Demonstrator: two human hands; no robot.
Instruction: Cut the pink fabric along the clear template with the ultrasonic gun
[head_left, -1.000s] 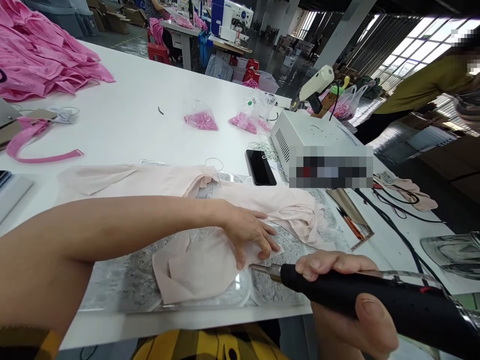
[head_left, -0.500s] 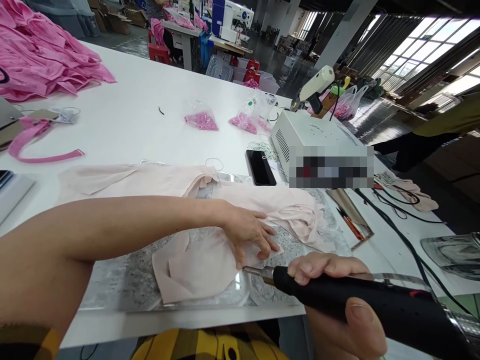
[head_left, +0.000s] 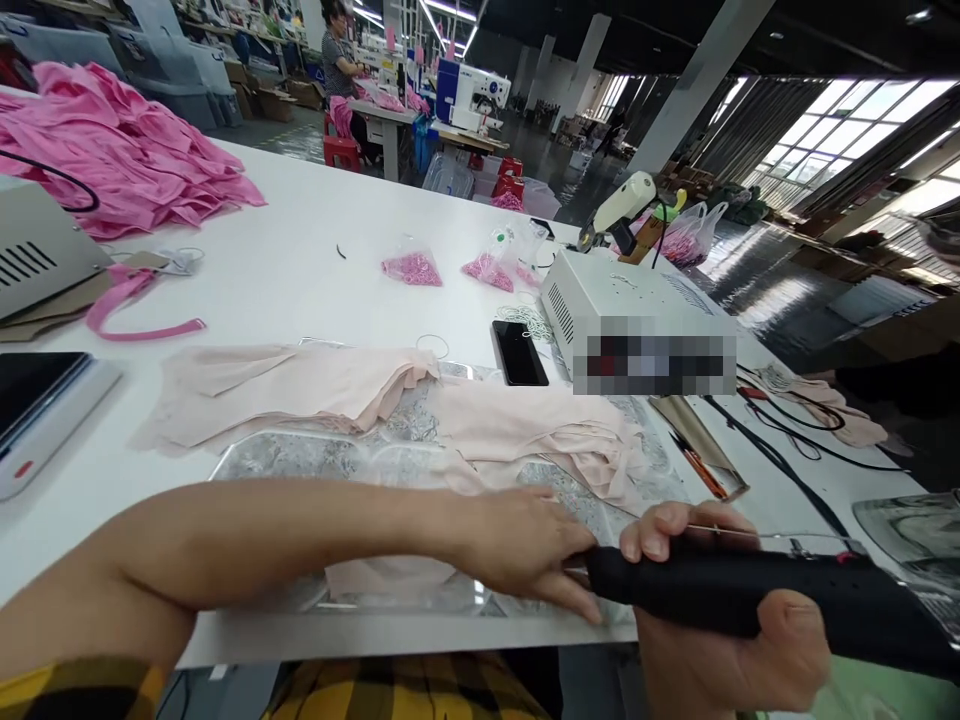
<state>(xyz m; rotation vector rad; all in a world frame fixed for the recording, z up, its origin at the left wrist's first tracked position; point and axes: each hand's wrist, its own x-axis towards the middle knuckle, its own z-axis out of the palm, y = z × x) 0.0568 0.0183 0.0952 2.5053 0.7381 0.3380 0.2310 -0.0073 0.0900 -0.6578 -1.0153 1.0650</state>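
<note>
My right hand [head_left: 720, 610] is closed around a black handheld tool [head_left: 750, 595], held nearly level over the table's front edge. Its narrow metal tip points left, between the thumb and forefinger of my left hand [head_left: 521, 545]. The left thumb stretches out below the tip, apart from the forefinger above; the other fingertips are hidden. Beneath my left forearm lies a pale pink fabric piece [head_left: 390, 578], mostly covered. Farther back, stacked pale pink pieces [head_left: 285, 395] and a folded bundle [head_left: 532, 425] rest on a clear, grey-patterned mat [head_left: 300, 458].
A white box-shaped machine [head_left: 600, 285] with cables stands right, beside a phone [head_left: 520, 352]. An orange-handled tool [head_left: 701, 465] lies in a narrow tray. Small bags of pink bits [head_left: 412, 268] sit behind. Bright pink fabric [head_left: 142, 150] is heaped left; a person [head_left: 339, 65] sits far back.
My left hand has gone from lying spread on the fabric to the tool's tip, moving right and nearer me. The tool has shifted slightly right. The view has tilted up.
</note>
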